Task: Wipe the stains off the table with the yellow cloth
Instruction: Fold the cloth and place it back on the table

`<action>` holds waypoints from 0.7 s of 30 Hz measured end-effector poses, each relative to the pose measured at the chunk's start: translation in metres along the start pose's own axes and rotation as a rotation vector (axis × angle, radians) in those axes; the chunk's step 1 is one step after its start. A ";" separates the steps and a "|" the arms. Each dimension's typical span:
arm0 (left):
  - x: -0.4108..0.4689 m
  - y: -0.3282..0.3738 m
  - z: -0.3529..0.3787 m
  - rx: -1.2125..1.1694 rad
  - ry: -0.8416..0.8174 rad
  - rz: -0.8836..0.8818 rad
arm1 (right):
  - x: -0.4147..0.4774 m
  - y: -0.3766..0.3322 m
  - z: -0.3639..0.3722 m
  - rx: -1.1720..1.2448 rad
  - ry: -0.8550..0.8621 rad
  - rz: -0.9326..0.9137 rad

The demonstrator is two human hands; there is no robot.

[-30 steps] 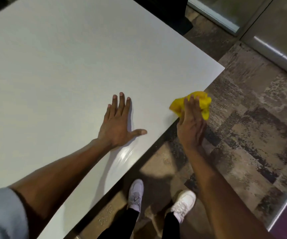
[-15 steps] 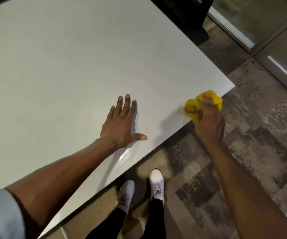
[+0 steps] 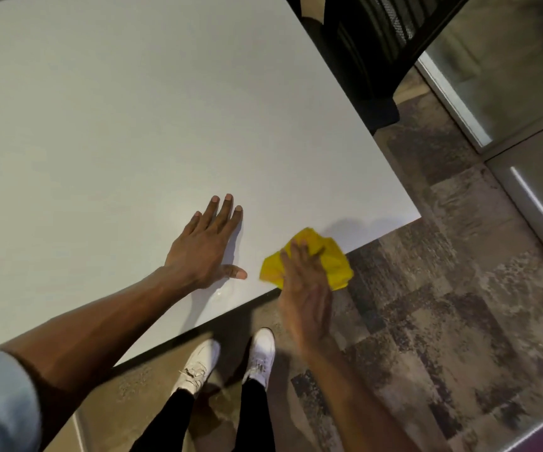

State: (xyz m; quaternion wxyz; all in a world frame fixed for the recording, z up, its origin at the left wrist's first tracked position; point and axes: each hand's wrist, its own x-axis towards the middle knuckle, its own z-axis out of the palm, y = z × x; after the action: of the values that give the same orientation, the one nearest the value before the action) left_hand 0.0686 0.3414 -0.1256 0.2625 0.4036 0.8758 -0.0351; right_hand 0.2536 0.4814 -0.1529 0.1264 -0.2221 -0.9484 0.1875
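Observation:
The white table (image 3: pixel 133 125) fills the upper left of the view. My left hand (image 3: pixel 206 246) lies flat on it near the front edge, fingers spread and holding nothing. Just right of that thumb, my right hand (image 3: pixel 306 295) presses the crumpled yellow cloth (image 3: pixel 332 259) onto the table's front edge, with part of the cloth hanging past the edge. A small wet glint (image 3: pixel 223 292) shows on the surface below my left thumb. My right hand is blurred with motion.
A black mesh chair (image 3: pixel 374 44) stands beyond the table's right edge. Patterned carpet (image 3: pixel 459 305) covers the floor to the right. My white shoes (image 3: pixel 231 363) are just below the table's front edge. A metal door frame (image 3: pixel 452 102) runs along the upper right.
My right hand has carried the yellow cloth from off the table's corner leftward onto the front edge, close to my left thumb. My left hand stays flat in place.

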 end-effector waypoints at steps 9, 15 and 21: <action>-0.049 0.037 -0.028 -0.328 0.004 -0.233 | -0.030 -0.024 -0.038 0.025 -0.253 -0.157; -0.108 0.043 -0.051 -0.830 0.011 -0.493 | -0.028 -0.060 -0.064 0.113 -0.107 -0.082; -0.162 0.046 -0.073 -1.224 0.059 -0.439 | -0.024 -0.100 -0.090 0.133 -0.010 -0.152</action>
State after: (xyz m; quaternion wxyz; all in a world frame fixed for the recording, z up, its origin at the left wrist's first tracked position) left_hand 0.1572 0.2811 0.0233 0.4074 -0.0062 0.8065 0.4285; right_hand 0.2660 0.4140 -0.0346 0.1501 -0.1396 -0.9486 0.2411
